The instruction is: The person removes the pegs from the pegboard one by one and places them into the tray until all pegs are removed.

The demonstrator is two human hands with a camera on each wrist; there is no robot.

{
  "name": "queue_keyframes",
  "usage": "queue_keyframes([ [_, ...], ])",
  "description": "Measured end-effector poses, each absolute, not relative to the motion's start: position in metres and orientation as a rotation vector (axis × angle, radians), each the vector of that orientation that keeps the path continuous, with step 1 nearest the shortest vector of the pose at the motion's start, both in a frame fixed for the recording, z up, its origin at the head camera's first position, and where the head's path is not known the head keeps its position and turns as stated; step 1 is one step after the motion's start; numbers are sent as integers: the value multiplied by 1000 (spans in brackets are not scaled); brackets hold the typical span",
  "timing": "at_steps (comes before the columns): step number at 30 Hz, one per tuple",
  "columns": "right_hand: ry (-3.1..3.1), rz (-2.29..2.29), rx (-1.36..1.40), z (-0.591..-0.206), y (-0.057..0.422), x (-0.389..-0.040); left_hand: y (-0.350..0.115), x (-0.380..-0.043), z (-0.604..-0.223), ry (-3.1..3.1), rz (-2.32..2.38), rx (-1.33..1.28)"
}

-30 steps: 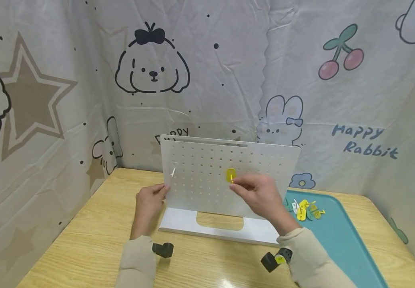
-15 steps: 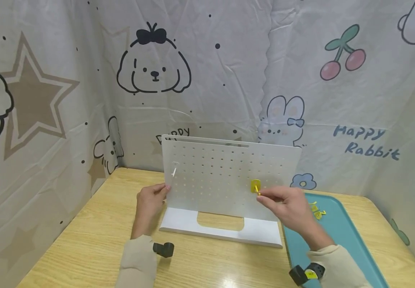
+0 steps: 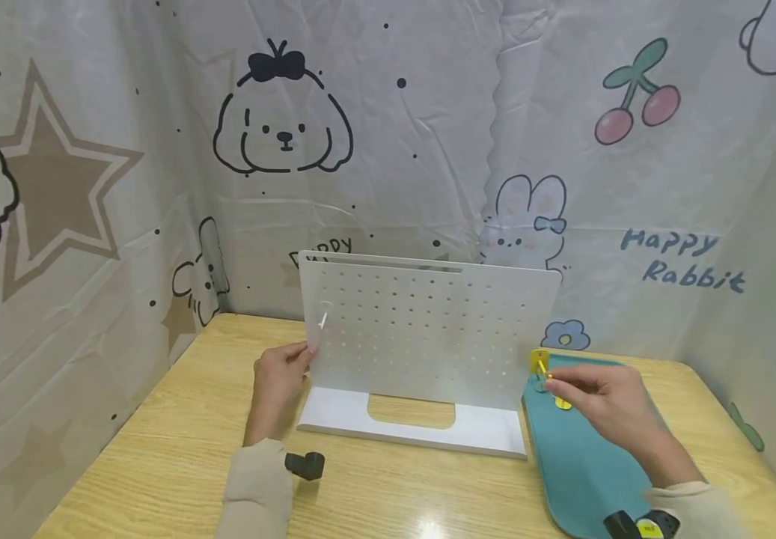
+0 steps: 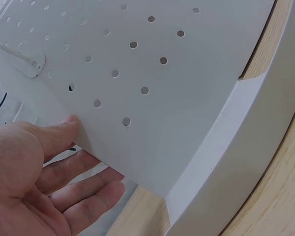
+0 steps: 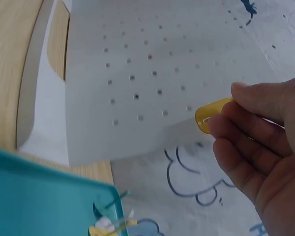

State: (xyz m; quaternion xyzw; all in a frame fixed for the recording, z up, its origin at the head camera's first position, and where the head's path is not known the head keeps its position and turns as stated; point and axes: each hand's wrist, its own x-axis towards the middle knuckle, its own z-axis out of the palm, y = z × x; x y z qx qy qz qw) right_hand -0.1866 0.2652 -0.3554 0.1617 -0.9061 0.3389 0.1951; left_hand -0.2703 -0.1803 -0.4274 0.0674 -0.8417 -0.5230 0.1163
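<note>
A white pegboard (image 3: 414,329) stands upright on its base. My left hand (image 3: 281,382) pinches the board's left edge, thumb on the front face and fingers behind it, as the left wrist view shows. One white hook (image 3: 323,317) hangs at the board's upper left. Just beyond the board's right edge, my right hand (image 3: 606,397) pinches a yellow hook (image 3: 539,363) by its peg, with the flat plate facing away. In the right wrist view that yellow hook (image 5: 211,114) appears in front of the board, between thumb and fingers.
A teal tray (image 3: 583,479) lies right of the board. At its far end are several hooks, partly hidden by my right hand; one yellow hook (image 3: 563,403) shows. A patterned curtain (image 3: 388,150) rises behind the wooden table (image 3: 179,442).
Holding the yellow hook, my right hand has moved right, from the front of the board out past its right edge to above the tray. My left hand has stayed at the left edge.
</note>
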Motion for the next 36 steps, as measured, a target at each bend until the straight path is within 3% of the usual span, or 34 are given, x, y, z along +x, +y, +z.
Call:
queue_keyframes([
  [20, -2942, 993, 31, -389, 335, -218, -179, -268, -425, -2477, -1530, 204],
  [36, -2946, 960, -141, -417, 340, -239, -179, -269, -425, -2476, -1540, 219],
])
